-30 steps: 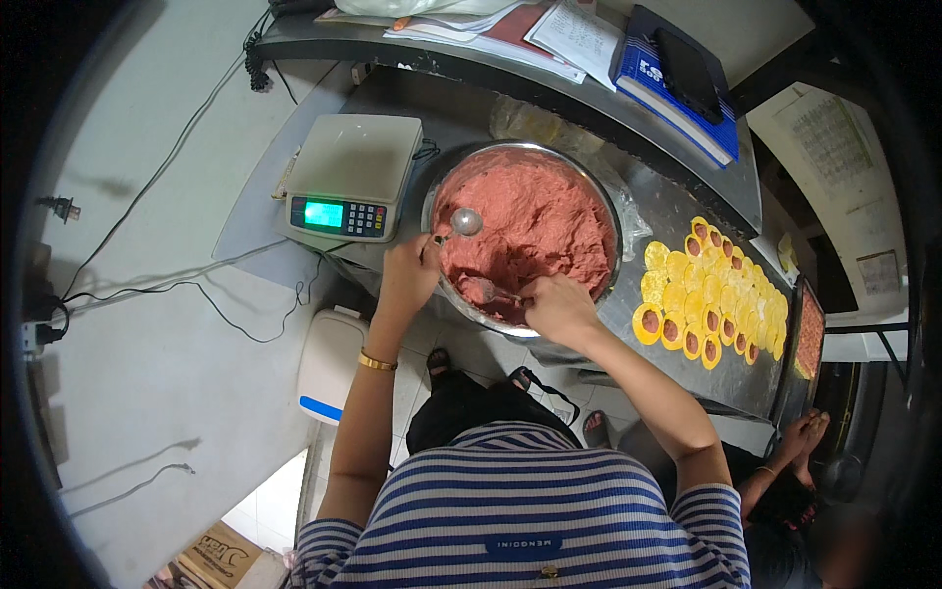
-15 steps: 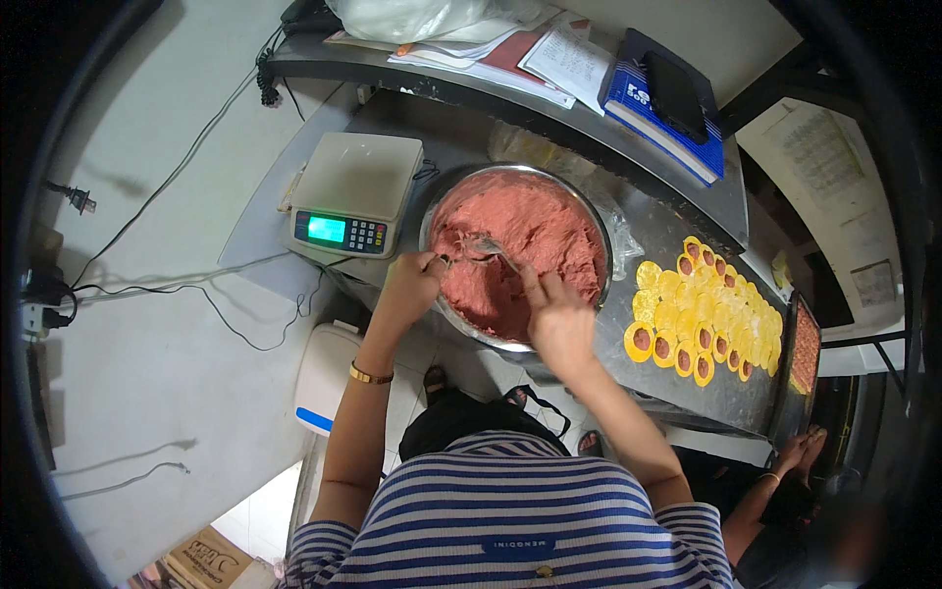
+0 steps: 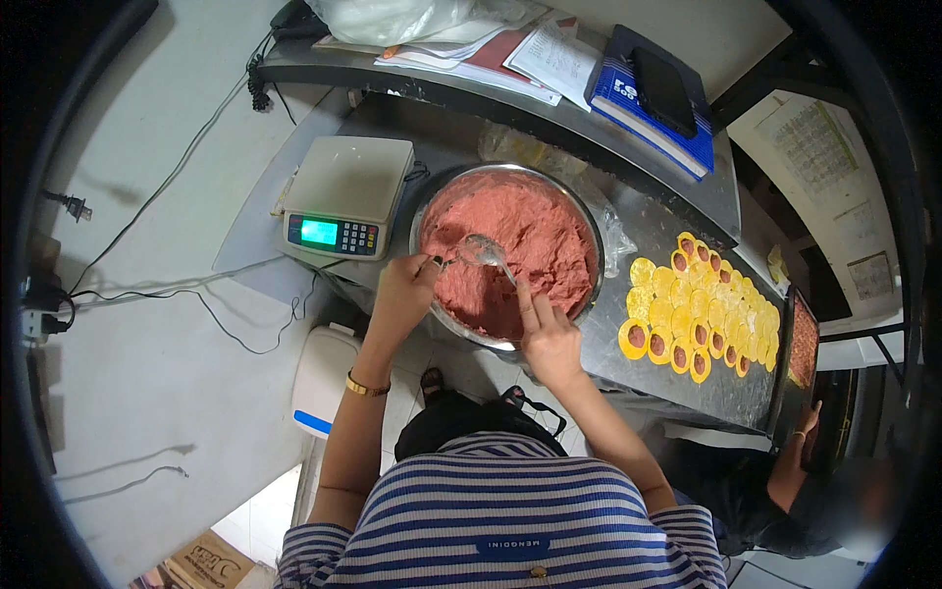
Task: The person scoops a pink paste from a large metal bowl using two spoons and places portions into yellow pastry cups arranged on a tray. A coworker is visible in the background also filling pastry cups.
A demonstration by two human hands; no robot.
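A wide steel bowl (image 3: 601,257) holds a large mass of pink ground meat (image 3: 535,221). My right hand (image 3: 551,339) is closed round the handle of a metal spoon (image 3: 483,251), whose bowl is over the meat near its left side. At the bowl's left rim, my left hand (image 3: 404,287) is closed in a pinch on a thin metal utensil, mostly hidden by the fingers; its tip points toward the spoon. Whether the two touch, I cannot tell. Rows of yellow round wrappers (image 3: 677,316) lie to the right, several topped with dabs of meat.
A lit digital scale (image 3: 345,191) stands left of the steel bowl. On the raised shelf are papers (image 3: 554,59), a blue book (image 3: 655,123) and a phone (image 3: 663,90). A filled tray (image 3: 803,344) stands at the table's right end, with another person (image 3: 785,491) beside it.
The spoon has shifted slightly, and its bowl now shows more plainly. My right hand has moved a little down and left. The other person has moved at the right.
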